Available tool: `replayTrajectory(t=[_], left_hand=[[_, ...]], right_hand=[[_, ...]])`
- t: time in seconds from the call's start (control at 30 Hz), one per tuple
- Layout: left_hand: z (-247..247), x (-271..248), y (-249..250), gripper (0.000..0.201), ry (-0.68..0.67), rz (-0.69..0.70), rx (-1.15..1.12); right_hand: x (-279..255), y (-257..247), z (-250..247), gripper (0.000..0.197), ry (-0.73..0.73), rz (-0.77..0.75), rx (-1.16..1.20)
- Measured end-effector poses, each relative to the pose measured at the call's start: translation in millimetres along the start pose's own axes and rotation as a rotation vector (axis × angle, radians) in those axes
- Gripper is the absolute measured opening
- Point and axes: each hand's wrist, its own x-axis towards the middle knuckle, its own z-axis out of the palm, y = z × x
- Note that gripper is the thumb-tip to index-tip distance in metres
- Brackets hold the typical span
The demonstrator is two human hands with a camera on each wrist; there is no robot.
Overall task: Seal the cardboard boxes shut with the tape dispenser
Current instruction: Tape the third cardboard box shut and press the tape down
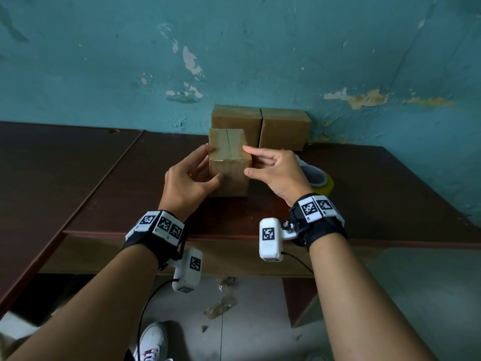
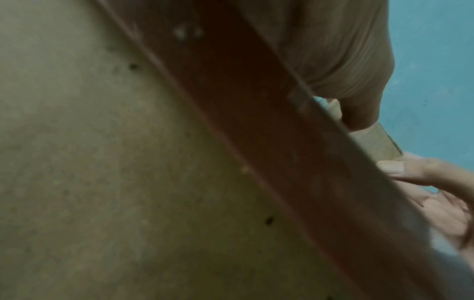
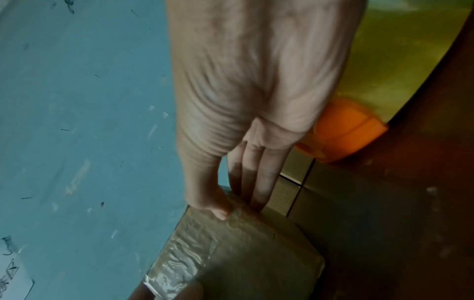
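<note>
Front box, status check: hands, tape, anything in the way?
Left hand grips front box; right hand touches its right edge. Clear tape on it. Tape dispenser on table, behind right hand. Nothing in the way.

Dim, flat indoor light w/ a teal cast; head view sharp at centre, wide-angle bending at the edges. Both wrist views soft, murky, grainy; glare on clear tape (image 3: 179,261) in the right wrist view

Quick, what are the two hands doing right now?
Left hand: holds the front cardboard box, thumb on its near face, fingers at its left side.
Right hand: touches the same box's right edge with thumb and fingertips; a real grip cannot be told.
</note>
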Motion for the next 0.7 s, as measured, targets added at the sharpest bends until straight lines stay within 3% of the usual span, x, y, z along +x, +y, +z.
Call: replayTrajectory(t=[0.1, 0.27, 0.33, 0.4, 0.5, 0.6, 0.7], left_hand=[[-4.7, 2.4, -2.7, 0.059, -0.011, -0.006, 0.014], [-0.7, 7.8, 6.3, 0.024, 0.111, -0.092, -0.075], [5.0, 10.6, 17.3, 0.039, 0.194, -0.146, -0.109], [10.1, 13.4, 22.1, 0.043, 0.24, -0.123, 0.01], [15.1, 11.0, 20.9, 0.035, 0.222, -0.073, 0.125], [12.2, 11.8, 17.8, 0.052, 0.23, -0.089, 0.14], [7.4, 11.3, 14.6, 0.053, 0.186, -0.125, 0.067]], right_hand=[[0.9, 1.3, 0.7, 0.055, -0.002, 0.009, 0.003], [-2.1, -14.3, 1.1, 0.029, 0.018, 0.11, 0.216], [-1.1, -16.9, 3.7, 0.029, 0.052, 0.134, 0.235], [0.2, -15.9, 6.0, 0.028, 0.085, 0.115, 0.18], [-1.0, -14.4, 5.9, 0.029, 0.077, 0.07, 0.111], [-1.7, -12.3, 3.5, 0.037, 0.05, 0.047, 0.105], [0.7, -6.2, 2.8, 0.042, 0.027, 0.038, 0.089]])
